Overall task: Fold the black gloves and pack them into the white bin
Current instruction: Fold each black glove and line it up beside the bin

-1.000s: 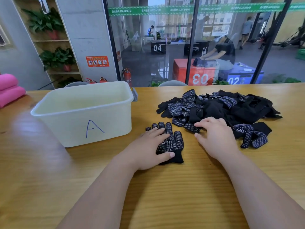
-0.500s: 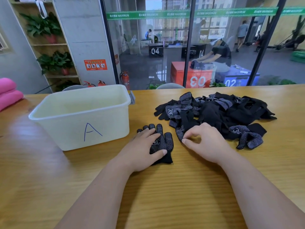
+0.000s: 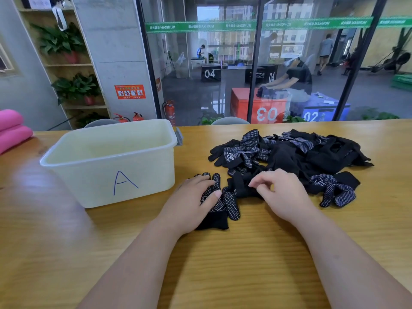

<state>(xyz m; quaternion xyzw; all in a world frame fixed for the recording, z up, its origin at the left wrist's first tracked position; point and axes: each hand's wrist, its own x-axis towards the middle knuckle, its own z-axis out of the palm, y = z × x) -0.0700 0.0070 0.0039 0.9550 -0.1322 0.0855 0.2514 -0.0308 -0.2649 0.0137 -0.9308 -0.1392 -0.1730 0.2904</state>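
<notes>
Left hand (image 3: 191, 204) stays flat on a glove (image 3: 229, 204) while the right hand (image 3: 283, 195), flat a second ago, now pinches a second glove (image 3: 240, 188) from the pile (image 3: 289, 157) at 1 o'clock, so pairing likely begins, with the bin (image 3: 100, 175) at 10 o'clock.

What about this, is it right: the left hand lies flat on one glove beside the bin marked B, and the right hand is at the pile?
Not quite: the head view shows the bin marked A, not B. The rest holds: the left hand lies flat on one glove beside the bin, and the right hand is at the pile.
</notes>
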